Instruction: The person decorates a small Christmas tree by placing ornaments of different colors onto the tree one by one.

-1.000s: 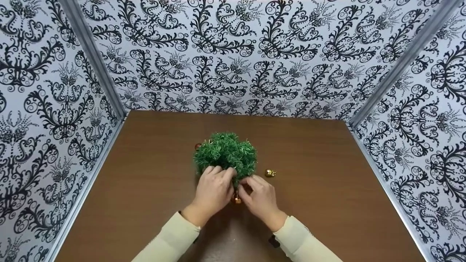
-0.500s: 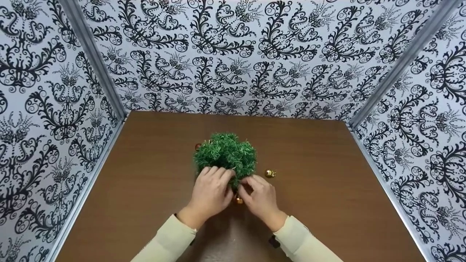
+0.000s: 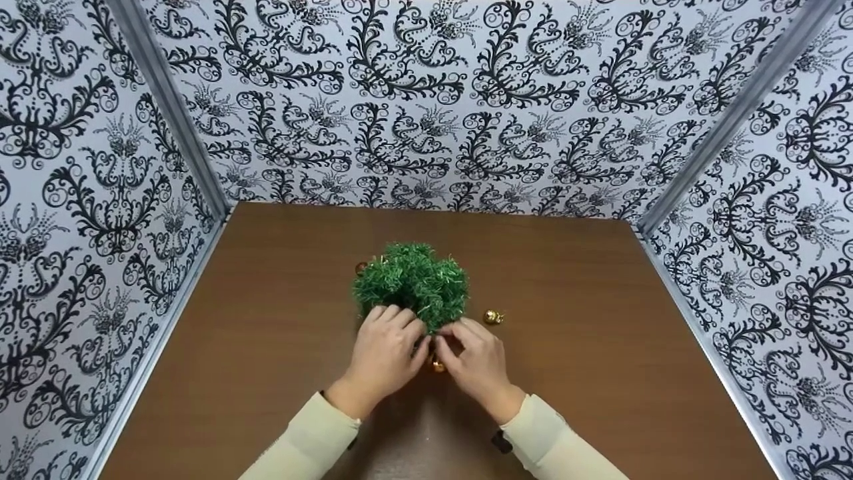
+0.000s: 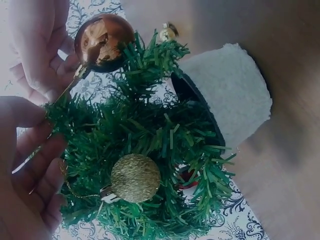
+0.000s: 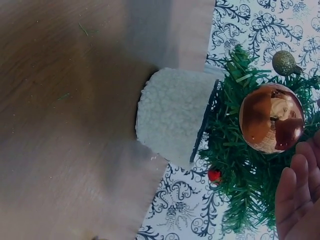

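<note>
A small green artificial Christmas tree stands in a fuzzy white pot. From a branch tip on the near side hangs a shiny copper bauble with a thin gold string. My left hand pinches that string beside the branch tip, fingers curled. Opposite it, my right hand brings thumb and forefinger together at the same string; its fingertips are partly hidden. A glittery gold bauble hangs on the tree's left side.
On the brown table, a small shiny gold bauble lies right of the tree. A red ornament shows at the tree's far left. Patterned walls enclose the table's back and sides.
My left hand has shifted slightly left and its thumb has moved at the string. The right hand stays almost still, and the tree keeps its place.
</note>
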Demonstrator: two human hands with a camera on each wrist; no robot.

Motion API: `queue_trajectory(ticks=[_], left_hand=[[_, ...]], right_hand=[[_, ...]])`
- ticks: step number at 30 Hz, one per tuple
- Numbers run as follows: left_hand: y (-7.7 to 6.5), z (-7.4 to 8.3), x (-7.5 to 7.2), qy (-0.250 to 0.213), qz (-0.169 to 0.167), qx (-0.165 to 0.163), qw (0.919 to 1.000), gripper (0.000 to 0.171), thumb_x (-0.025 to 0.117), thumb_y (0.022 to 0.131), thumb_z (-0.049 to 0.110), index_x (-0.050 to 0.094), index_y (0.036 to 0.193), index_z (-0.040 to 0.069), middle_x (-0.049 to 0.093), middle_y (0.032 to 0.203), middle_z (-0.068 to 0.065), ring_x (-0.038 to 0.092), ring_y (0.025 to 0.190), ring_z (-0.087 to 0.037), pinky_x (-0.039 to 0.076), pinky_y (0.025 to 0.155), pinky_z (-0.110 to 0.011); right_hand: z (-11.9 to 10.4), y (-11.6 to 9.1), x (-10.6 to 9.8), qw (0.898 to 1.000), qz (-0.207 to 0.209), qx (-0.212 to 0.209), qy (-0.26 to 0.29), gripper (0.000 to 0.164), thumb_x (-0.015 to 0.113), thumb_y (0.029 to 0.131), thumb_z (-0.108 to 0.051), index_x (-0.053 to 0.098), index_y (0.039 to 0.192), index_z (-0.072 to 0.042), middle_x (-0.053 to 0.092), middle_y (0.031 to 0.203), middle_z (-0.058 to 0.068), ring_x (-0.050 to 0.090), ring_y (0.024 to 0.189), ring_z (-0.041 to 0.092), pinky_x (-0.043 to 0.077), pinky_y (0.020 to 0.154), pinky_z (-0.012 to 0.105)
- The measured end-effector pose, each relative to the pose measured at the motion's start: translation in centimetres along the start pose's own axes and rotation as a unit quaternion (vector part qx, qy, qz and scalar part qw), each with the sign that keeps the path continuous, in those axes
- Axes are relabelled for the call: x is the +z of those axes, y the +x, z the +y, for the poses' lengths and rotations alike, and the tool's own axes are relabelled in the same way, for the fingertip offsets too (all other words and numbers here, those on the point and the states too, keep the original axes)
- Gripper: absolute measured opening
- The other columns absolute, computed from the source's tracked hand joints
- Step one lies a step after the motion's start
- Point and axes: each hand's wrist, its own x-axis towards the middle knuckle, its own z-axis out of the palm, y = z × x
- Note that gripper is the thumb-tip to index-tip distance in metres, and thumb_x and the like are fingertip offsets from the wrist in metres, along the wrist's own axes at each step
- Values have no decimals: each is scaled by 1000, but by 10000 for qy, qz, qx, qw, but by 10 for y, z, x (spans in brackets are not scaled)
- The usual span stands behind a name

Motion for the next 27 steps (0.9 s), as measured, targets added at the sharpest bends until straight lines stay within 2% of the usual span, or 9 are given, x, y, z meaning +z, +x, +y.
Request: queue_trajectory(ticks=[5,9,14,18,27], left_hand=[[0,-3,-2,-1,84,30,10000,15,75,83,27,67,78,15,62,81,1,57,78,-24,45,73,-41],[1,-5,-3,112,19,72,9999,13,77,80,26,69,78,15,62,80,1,56,78,-24,45,73,-41],[0,-6,-2,171,31,27,9998,11,77,77,22,69,75,15,62,79,1,55,76,-24,44,74,-40],[0,-4,-2,241,101,-110,9996,13,77,78,24,68,76,15,64,81,0,56,77,-25,45,73,-41],[2,0,-2,266,-96,-159,9995,14,78,77,23,68,72,16,60,79,1,54,76,-25,45,74,-41]], right_hand=[[0,2,2,9991,328,-273,11,3,73,84,-15,72,87,-14,63,82,-6,60,70,10,51,57,31],[0,3,4,9977,493,-449,-88,4,75,82,-14,72,86,-14,64,83,-6,61,72,9,52,59,29],[0,4,5,9978,488,-447,-93,4,74,83,-15,72,87,-14,64,83,-6,61,73,9,52,59,29],[2,3,5,9983,421,-397,-71,4,72,83,-14,71,87,-14,64,83,-5,61,72,10,52,58,30],[3,-2,7,9992,243,-285,-123,4,72,82,-14,71,85,-12,65,82,-3,64,73,13,54,58,32]])
